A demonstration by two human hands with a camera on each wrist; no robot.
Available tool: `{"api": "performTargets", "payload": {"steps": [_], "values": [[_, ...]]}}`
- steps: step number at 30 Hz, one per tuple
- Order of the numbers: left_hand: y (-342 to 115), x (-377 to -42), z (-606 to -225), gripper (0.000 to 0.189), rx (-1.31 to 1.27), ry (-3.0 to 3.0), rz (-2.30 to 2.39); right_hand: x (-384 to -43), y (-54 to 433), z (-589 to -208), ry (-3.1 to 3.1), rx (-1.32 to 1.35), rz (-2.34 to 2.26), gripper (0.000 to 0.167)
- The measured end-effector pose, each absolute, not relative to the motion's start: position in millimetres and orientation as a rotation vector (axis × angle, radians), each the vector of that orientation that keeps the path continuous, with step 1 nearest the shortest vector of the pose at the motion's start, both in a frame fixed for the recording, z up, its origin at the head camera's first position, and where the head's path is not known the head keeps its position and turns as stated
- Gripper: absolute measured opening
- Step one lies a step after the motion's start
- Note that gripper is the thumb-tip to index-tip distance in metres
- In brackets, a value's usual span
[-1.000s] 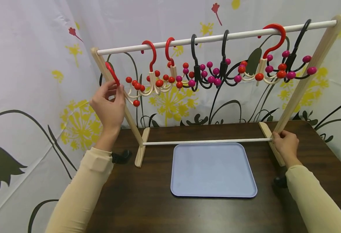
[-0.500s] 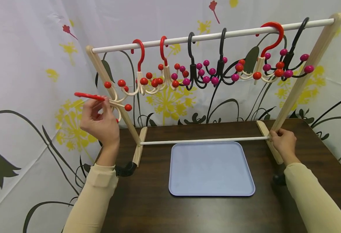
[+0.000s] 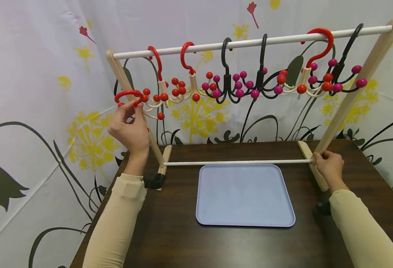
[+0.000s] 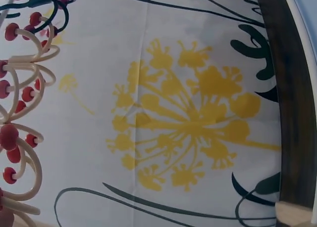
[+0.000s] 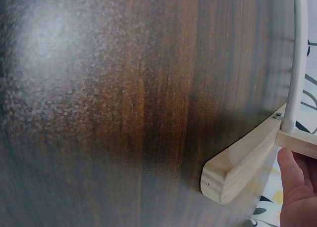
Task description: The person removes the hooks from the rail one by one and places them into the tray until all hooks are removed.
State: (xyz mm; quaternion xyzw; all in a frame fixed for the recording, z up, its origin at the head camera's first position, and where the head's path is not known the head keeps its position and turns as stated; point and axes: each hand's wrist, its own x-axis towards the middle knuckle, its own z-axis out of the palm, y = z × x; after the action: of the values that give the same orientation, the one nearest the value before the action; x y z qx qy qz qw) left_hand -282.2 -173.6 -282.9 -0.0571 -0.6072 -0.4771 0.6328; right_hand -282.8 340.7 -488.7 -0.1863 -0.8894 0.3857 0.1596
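My left hand (image 3: 130,128) pinches a hanger by the base of its red hook (image 3: 128,93), in front of the rack's left post. The hook lies tilted over sideways, off the top rail (image 3: 209,47). Its cream arms with red balls are partly hidden behind the hand and beside the nearest hanging hanger (image 3: 162,86); whether they touch cannot be told. My right hand (image 3: 330,167) grips the foot of the wooden right post (image 3: 338,108); the right wrist view shows the thumb (image 5: 290,170) against the wood.
Another red-hooked cream hanger (image 3: 193,76) and several dark hangers with pink balls (image 3: 227,80) hang along the rail. A red-hooked one (image 3: 317,56) overlaps a dark one at the right. A pale blue tray (image 3: 246,195) lies on the dark wooden table (image 3: 243,245) before the lower bar (image 3: 236,162).
The held hanger's hook tipped left and down, then my left hand rose back toward the rail with the hook turned over. The two leftmost hanging hangers shifted left. My right hand stayed put.
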Motion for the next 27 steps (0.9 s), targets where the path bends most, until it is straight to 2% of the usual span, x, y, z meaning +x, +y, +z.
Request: {"api": "performTargets", "payload": {"steps": [12,18,21,27], "values": [[-166,-291,-284,0.006,-0.037,-1.488,-1.03,-284,342,-491,-2.533,-0.525,1.101,0.036],[-153,-283,-288,0.018,-0.005,-1.523,-1.199,-284,343,-492,-2.539,-0.517,1.12,0.037],[-153,-293,-294,0.021,-0.048,-1.511,-1.24,-284,344,-492,-2.531,-0.525,1.118,0.037],[-156,-321,-315,0.021,-0.297,-1.402,-1.099,-284,345,-493,-2.526,-0.516,1.151,0.038]]}}
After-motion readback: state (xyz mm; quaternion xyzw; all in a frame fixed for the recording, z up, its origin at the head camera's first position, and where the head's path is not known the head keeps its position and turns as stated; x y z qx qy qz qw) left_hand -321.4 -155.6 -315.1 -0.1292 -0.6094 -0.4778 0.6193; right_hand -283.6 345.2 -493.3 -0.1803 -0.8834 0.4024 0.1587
